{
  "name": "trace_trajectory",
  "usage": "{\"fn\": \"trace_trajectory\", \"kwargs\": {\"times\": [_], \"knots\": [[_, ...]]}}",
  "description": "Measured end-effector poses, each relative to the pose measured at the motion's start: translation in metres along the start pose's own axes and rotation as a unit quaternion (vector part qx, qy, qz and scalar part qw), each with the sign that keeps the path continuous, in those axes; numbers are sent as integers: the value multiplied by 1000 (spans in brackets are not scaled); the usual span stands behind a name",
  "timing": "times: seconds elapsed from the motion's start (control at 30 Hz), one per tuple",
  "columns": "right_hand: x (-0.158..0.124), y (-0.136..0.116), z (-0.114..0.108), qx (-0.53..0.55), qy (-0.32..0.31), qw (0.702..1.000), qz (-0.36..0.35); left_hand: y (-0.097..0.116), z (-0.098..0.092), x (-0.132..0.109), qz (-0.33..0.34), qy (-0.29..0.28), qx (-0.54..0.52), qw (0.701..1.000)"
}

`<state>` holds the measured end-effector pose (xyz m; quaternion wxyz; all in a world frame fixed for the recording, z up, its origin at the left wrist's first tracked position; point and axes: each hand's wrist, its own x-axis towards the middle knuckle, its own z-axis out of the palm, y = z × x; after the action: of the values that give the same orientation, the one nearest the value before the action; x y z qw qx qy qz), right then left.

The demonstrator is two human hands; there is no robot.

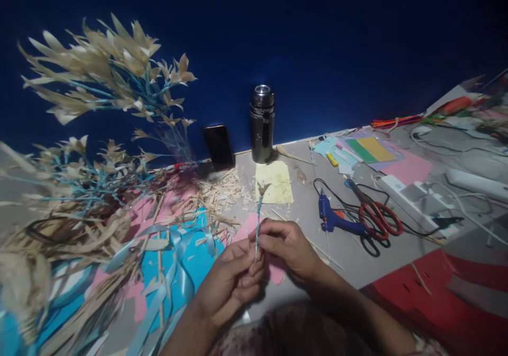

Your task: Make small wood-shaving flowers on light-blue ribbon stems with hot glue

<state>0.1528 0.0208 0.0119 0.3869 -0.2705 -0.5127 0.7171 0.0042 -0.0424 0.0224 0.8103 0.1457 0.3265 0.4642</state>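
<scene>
My left hand (234,281) and my right hand (286,249) meet at the front centre and pinch a thin stick wrapped in light blue ribbon (257,224). The stick stands upright and carries a small dried leaf tip (262,188) at its top. Both hands' fingers close around the stick's lower part. Light blue ribbon loops (174,250) lie on blue and pink paper just left of my left hand.
A bunch of dried-leaf stems on blue sticks (107,75) fills the left. A dark steel flask (262,123) and a phone (219,147) stand by the blue wall. A blue glue gun (335,219), red scissors (379,218), a power strip (413,197), coloured papers and a red stool (440,298) lie to the right.
</scene>
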Motion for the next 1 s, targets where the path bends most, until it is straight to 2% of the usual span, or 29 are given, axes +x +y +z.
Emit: {"fn": "trace_trajectory", "kwargs": {"times": [0.13,0.23,0.33,0.4,0.5,0.6,0.7,0.77,0.83,0.9,1.0], "knots": [[-2,3,0,28,10,999,31,-5,-2,0,21,23,12,999],[-2,4,-1,-4,47,998,28,-8,-1,0,55,57,44,996],[-2,4,1,-68,49,996,16,-11,0,2,82,89,75,990],[-3,4,4,-146,65,987,-17,-14,0,4,102,108,86,985],[-4,8,9,-258,102,956,-91,-18,1,7,123,122,88,981],[-6,11,10,-293,95,943,-131,-20,3,9,133,137,81,978],[-9,12,7,-254,51,956,-140,-19,4,9,126,142,54,980],[-10,13,4,-184,38,976,-106,-17,4,8,111,123,24,986],[-11,15,1,-95,46,993,-47,-15,3,6,97,96,-11,991],[-11,17,-1,-35,66,997,4,-13,3,5,88,76,-43,992],[-12,17,-2,-44,96,994,36,-12,4,3,88,64,-68,992]]}}
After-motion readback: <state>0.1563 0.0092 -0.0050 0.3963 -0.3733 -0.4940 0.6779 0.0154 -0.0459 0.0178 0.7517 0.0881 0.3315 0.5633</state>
